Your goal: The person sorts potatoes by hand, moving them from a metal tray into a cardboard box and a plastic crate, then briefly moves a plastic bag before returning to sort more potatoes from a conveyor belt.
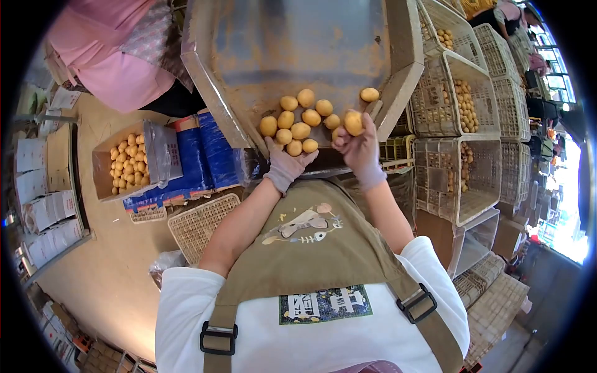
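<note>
Several small yellow potatoes [300, 130] lie loosely grouped at the near end of a worn metal sorting chute [298, 81]. My right hand [362, 149], in a pale glove, is closed on one potato [354, 122], lifted in its fingers. Just past it, a single potato [369, 94] rests by the chute's right wall. My left hand [288, 163], also gloved, is at the chute's near lip. Its thumb and fingers are spread beside the nearest potatoes, and nothing is held in it.
To the left, a lined carton [138, 163] full of potatoes sits by blue-wrapped boxes [205, 149]. Stacked plastic crates [457, 168], some with potatoes, line the right side. A person in pink [112, 56] is at the upper left. A basket [198, 225] stands near my left elbow.
</note>
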The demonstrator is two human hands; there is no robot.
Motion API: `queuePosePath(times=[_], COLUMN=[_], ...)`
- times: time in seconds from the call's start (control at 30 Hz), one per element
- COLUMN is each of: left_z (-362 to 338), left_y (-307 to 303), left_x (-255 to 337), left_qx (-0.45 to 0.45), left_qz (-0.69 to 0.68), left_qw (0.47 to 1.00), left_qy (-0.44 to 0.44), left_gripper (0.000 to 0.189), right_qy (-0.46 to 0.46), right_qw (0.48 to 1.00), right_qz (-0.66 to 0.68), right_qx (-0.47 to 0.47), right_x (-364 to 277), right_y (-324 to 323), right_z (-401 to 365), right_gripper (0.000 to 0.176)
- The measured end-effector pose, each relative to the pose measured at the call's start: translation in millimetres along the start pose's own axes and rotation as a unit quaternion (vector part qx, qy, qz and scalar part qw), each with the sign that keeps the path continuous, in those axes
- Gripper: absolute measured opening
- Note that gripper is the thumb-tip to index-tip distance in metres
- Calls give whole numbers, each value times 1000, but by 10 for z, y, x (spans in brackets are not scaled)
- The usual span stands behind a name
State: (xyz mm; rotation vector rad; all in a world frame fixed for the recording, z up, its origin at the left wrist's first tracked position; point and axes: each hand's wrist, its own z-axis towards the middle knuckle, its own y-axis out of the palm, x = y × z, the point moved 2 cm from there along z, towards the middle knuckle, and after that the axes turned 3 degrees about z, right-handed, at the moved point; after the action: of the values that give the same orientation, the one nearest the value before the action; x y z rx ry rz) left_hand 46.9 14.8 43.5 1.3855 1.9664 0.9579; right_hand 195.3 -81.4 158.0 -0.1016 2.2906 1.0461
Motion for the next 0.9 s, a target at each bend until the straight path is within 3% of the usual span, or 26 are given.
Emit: queuePosePath(times=[0.03,0.07,0.1,0.13,0.17,0.2,0.23,0.27,0.37,0.47,0.57,0.6,0.63,0.7,0.77,0.8,0.9], left_z=[-21,-38,-63,-79,-77,-42,-45,-49,38,25,30,15,1,-35,-43,-28,4], left_y=[19,29,38,53,60,7,8,32,-1,-38,-28,-22,-14,33,27,15,-49], left_x=[-1,1,5,5,10,3,1,-1,6,-19,-8,-9,-11,-27,-14,-1,-12], left_qx=[6,12,11,9,7,12,24,34,6,-13,-26,-16,-7,10,6,-6,-10], left_qz=[-3,-7,10,27,46,34,22,10,2,0,11,10,9,27,44,50,54], left_qw=[1000,1000,1000,999,998,999,999,999,1000,1000,1000,1000,1000,999,998,998,998], left_qy=[1,3,15,25,34,30,26,23,16,5,11,12,15,30,35,33,35], left_gripper=[82,81,80,79,79,79,80,81,83,84,84,82,80,81,83,84,88], right_qy=[-117,-226,-360,-402,-430,-405,-334,-234,-294,-434,-450,-456,-418,-246,-167,-207,-257], right_qw=[983,933,803,716,639,626,571,451,443,439,456,418,378,328,400,441,739], right_qz=[-137,-274,-465,-561,-634,-656,-736,-843,-820,-782,-767,-785,-826,-912,-901,-873,-621], right_qx=[16,65,97,101,74,115,141,175,213,85,-3,-5,-21,3,17,16,-51], right_x=[-142,-279,-362,-471,-613,-662,-733,-731,-639,-456,-174,-126,-72,69,52,37,50], right_y=[-5,-11,-313,-494,-846,-1064,-1315,-1583,-1695,-576,-102,73,59,-14,-39,-34,-84], right_z=[-178,-370,-483,-690,-801,-937,-1013,-1112,-1132,-799,-297,-160,54,381,595,588,474], right_gripper=[33,32,35,38,37,34,32,29,27,29,31,25,29,38,51,56,62])
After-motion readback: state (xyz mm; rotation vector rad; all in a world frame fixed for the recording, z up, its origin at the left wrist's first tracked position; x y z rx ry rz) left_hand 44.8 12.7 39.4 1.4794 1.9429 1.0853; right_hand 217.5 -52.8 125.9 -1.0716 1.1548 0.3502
